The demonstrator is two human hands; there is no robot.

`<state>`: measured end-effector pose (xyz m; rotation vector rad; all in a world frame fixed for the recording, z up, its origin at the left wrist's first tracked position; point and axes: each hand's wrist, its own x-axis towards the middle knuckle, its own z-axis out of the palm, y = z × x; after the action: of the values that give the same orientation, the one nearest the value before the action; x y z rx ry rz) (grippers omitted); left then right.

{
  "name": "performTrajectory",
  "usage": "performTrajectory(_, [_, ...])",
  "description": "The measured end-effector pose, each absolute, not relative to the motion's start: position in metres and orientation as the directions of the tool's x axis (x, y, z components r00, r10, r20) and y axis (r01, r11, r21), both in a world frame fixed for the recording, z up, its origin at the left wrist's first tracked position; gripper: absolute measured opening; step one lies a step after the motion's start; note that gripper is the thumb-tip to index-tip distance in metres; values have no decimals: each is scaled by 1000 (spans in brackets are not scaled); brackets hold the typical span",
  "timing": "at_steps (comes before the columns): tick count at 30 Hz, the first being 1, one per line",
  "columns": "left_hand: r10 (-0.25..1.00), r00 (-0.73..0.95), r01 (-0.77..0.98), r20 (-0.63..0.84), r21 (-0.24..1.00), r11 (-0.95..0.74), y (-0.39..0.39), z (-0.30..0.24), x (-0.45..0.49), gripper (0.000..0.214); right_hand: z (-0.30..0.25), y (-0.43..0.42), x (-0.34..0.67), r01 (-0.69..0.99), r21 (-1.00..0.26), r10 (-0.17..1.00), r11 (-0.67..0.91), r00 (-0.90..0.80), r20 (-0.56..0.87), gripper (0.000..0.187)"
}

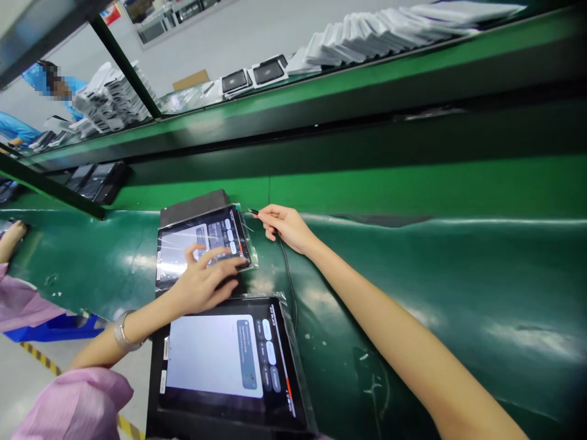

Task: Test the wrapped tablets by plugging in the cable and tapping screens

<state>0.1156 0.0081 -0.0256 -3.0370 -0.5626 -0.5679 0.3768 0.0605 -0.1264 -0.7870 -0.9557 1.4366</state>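
Observation:
Two tablets in clear plastic film lie on black supports on the green bench, screens lit with panels of buttons. The farther tablet (181, 244) has my left hand (206, 278) over its lower part, fingers spread; whether they touch the glass is hard to tell. Closer to me, the other tablet (211, 357) lies uncovered by either hand. My right hand (287, 226) pinches a black cable plug (254, 212) just right of the farther tablet's edge, its tip apart from the tablet. From this hand the thin black cable (290, 278) trails down across the bench.
A raised green shelf (275, 101) runs along the back, bearing stacked white packets (367, 36) and dark devices (268, 72). A slanted post (50, 186) stands at left. Another person's hand (13, 235) works at far left; a person in blue (21, 128) is behind.

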Motion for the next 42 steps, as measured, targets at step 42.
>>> performTrajectory(42, [-33,992,-53,118,175,-983,-10,-34,118,36,-124,58,379,-393,-919,995,-20,-96,20,44])
